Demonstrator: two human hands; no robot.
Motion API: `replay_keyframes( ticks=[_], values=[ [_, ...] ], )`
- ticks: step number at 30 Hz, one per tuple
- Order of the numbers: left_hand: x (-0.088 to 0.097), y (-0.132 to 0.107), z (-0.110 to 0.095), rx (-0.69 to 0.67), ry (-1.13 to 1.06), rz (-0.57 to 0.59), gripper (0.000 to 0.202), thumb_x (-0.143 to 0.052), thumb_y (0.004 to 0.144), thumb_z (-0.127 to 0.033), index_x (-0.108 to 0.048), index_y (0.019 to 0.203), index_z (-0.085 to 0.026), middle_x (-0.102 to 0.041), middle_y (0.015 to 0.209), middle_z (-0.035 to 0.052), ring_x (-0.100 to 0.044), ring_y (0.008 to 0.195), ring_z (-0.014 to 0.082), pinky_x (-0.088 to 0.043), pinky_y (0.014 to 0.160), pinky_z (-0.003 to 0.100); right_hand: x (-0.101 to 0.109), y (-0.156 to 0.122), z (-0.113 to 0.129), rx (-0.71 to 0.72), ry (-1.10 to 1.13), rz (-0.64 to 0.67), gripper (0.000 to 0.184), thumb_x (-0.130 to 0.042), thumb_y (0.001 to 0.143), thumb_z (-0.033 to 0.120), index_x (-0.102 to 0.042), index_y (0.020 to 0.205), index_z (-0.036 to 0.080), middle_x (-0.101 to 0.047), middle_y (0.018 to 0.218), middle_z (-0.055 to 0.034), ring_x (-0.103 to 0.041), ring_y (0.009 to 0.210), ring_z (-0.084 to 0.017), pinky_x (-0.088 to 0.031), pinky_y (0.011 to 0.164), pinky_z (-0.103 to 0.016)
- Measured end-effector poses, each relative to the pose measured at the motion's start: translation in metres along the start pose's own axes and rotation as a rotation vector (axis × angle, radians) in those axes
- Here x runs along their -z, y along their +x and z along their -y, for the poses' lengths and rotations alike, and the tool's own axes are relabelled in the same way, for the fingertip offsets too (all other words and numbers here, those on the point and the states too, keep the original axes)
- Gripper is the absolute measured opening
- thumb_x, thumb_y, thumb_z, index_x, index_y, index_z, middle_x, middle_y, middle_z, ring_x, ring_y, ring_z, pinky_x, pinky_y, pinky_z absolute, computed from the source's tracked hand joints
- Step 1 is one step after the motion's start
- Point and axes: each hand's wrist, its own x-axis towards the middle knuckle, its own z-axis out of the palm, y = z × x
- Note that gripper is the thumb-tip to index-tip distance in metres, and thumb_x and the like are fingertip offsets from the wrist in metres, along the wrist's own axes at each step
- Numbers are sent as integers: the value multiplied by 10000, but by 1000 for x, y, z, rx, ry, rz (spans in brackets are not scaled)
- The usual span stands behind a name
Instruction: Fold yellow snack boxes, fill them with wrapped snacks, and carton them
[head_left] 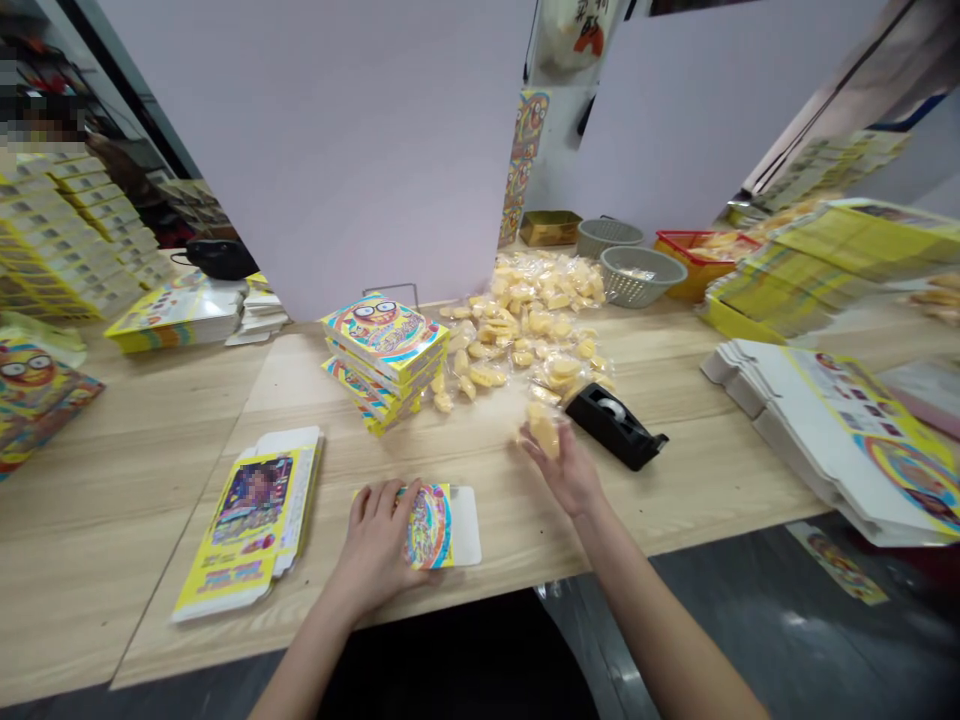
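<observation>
My left hand (375, 545) lies on a flat, unfolded yellow printed carton (430, 527) and grips its near edge, with a white flap (466, 525) sticking out to the right. My right hand (564, 468) holds a clear packet of yellow snack pieces (544, 432) in its fingers, palm up. Just beyond that hand sits a black tape dispenser (615, 425). A loose heap of similar clear packets (517, 335) lies further back, beside a stack of colourful printed boxes (382, 358). Another flat yellow carton (251, 525) lies to the left of my left hand.
A light wood table (600, 500) carries everything. Large unfolded cartons (840, 440) lie at the right edge, with yellow stacks (817, 265) behind them. Grey plastic baskets (641, 275) and a red tray (701, 262) stand at the back. Pale partition boards (322, 130) rise behind the table, and more stacks (67, 235) stand at left.
</observation>
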Motion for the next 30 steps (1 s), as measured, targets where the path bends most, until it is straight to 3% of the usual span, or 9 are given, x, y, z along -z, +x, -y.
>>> replay_keyframes(
  ticks=[5,10,13,15,18,20,23,26,30],
  values=[
    [9,0,1,-3,-68,65,1175,-778,459,-650,-328,1440,-186,-399,1442,201,-288,1376,399,-140,1128,585,26,-7,17,-305,676,20,550,-464,827,693,-663,1047,230,-712,1080,-67,-624,1123,-287,-459,983,-564],
    [36,42,-39,-199,-338,-66,952,-705,702,-510,-235,1477,-219,-227,1558,169,-152,1453,330,-182,1137,567,15,-20,29,-427,754,51,546,-445,844,675,-679,993,205,-711,1081,-91,-601,1159,-288,-432,1008,-576],
    [32,81,-71,-302,-640,120,981,-759,665,-473,-273,1468,-188,-429,1443,203,-434,1317,310,-385,1038,458,6,-22,37,-419,753,60,510,-465,843,656,-681,991,218,-708,1096,-88,-604,1156,-280,-431,1013,-566],
    [20,99,-85,-291,-752,268,739,-709,738,-421,-440,1374,-158,-664,1156,151,-640,1028,247,-497,855,356,10,-18,43,-353,791,-4,452,-487,852,613,-682,996,232,-712,1089,-74,-613,1140,-262,-434,1018,-548],
    [-1,108,-92,-303,-755,330,311,-603,833,-351,-664,1082,-174,-726,874,40,-663,778,161,-502,689,250,34,-6,53,-182,888,-217,400,-480,877,557,-679,1019,240,-725,1036,-52,-639,1084,-222,-448,1020,-494],
    [-11,111,-92,-280,-738,300,269,-559,863,-338,-673,1035,-165,-725,878,37,-663,772,155,-505,674,241,51,-4,58,-95,908,-307,432,-465,880,575,-673,1041,232,-724,1025,-52,-648,1055,-212,-460,1009,-471],
    [-13,121,-91,-180,-676,147,406,-577,850,-323,-572,1203,-125,-683,1106,122,-642,999,228,-509,841,344,61,-15,53,-56,735,-254,524,-454,861,640,-645,1114,222,-693,1106,-75,-633,1078,-237,-468,985,-488],
    [-2,122,-81,-87,-594,-39,544,-598,828,-273,-452,1329,-119,-501,1375,190,-449,1290,290,-347,1068,477,45,-42,31,52,250,-127,528,-555,843,569,-556,1255,239,-629,1235,-100,-599,1133,-267,-460,977,-507],
    [16,76,-39,-62,-508,-98,536,-551,871,-395,-447,1345,-165,-500,1390,155,-434,1307,264,-312,1099,473,5,-77,-4,367,-548,319,551,-681,804,401,-531,1306,229,-578,1325,-128,-508,1249,-299,-392,1042,-507]
  ],
)
